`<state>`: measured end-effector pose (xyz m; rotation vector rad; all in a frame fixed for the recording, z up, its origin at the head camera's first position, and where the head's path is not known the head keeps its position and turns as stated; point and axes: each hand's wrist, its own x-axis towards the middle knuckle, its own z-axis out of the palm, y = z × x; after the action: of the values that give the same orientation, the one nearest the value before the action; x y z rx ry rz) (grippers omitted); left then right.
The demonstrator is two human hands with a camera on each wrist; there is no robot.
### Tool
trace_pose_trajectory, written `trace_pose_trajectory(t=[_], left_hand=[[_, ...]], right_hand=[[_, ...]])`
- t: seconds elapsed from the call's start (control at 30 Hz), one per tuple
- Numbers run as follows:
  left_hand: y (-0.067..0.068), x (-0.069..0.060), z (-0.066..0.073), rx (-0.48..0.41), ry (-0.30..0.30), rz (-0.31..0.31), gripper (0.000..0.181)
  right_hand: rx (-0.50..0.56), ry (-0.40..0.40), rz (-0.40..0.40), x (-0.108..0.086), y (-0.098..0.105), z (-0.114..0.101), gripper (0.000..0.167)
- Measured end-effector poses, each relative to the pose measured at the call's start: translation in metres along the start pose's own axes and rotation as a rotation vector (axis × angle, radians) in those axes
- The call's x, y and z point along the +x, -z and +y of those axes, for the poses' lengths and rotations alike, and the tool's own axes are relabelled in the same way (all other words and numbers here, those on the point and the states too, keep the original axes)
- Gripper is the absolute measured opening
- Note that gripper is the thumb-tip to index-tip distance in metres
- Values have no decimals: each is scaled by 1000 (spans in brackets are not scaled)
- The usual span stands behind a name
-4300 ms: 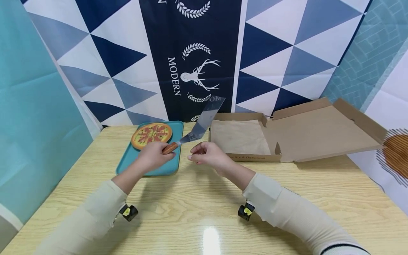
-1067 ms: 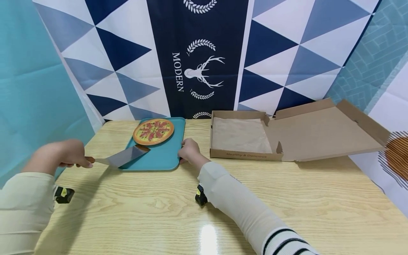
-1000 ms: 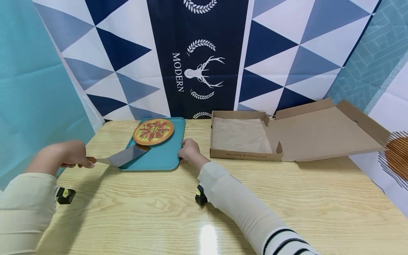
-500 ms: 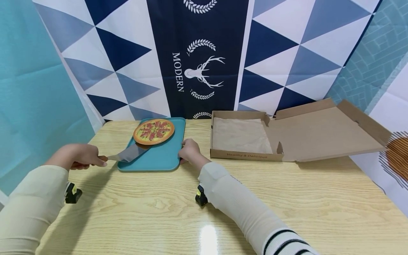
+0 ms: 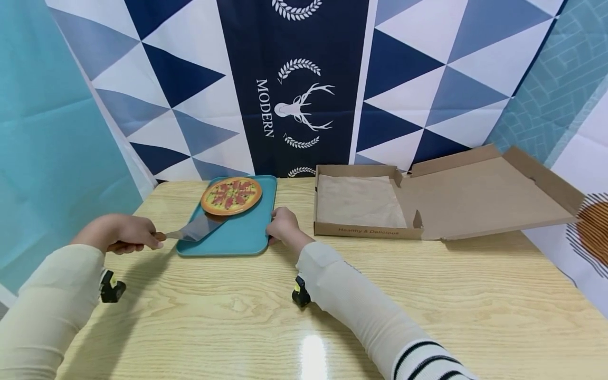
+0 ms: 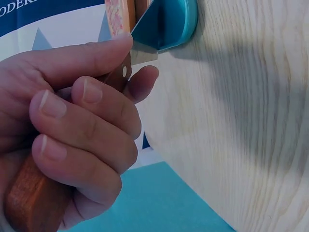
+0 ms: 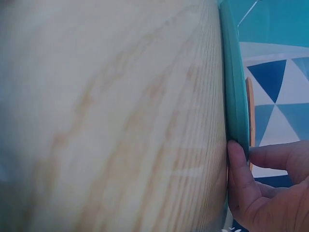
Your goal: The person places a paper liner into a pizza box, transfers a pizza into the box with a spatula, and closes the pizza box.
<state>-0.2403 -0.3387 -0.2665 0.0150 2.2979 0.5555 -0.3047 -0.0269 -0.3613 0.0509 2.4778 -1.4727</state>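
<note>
Both hands are occupied: with the left hand (image 5: 128,232) I hold the spatula (image 5: 195,230), fingers curled round its wooden handle (image 6: 38,193), and with the right hand (image 5: 283,226) I pinch the rim of the tray (image 5: 244,237) between thumb and fingers, at its right side near the front corner.

Largest before me is the patterned cloth (image 5: 294,63) at the back, having blue and white triangles and a dark band with a deer head and the word MODERN. Next in size comes the counter (image 5: 266,295), of pale wood grain, on which the other things lie. To the right I see the cardboard box (image 5: 375,231), with its lid (image 5: 489,195) opened out to the right side. Inside it lies a sheet of brown paper (image 5: 361,200), and its front wall carries the words "Healthy & Delicious".

Left of the box, and apart from it, is the tray, which is blue-green. On the far part of this tray lies the pizza (image 5: 231,196), round, with an orange-brown edge and red pieces on top. My spatula comes from the left over the near left part of the tray, and its flat blade reaches the near edge of the pizza; I cannot tell whether it goes underneath. Smallest are the two black wrist cameras (image 5: 112,289), one below each sleeve.
</note>
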Motion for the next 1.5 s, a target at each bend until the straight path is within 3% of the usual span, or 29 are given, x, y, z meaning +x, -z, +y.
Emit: trace_pose_trajectory(t=[0.2, 0.47, 0.7, 0.9, 1.3, 1.5], left_hand=[[5, 8, 6, 5, 8, -30, 60], [8, 22, 10, -40, 20, -19, 46], [4, 32, 3, -85, 19, -17, 63], [8, 37, 4, -75, 9, -10, 64], [16, 54, 13, -82, -4, -38, 55], [20, 61, 24, -74, -16, -42, 50]], right_hand=[[-9, 1, 5, 0, 1, 0, 59], [-9, -1, 5, -1, 0, 2, 59], [-1, 10, -8, -2, -2, 1, 59], [1, 17, -1, -2, -1, -1, 59], [-1, 16, -7, -3, 1, 1, 58], [-2, 12, -2, -3, 2, 1, 59]])
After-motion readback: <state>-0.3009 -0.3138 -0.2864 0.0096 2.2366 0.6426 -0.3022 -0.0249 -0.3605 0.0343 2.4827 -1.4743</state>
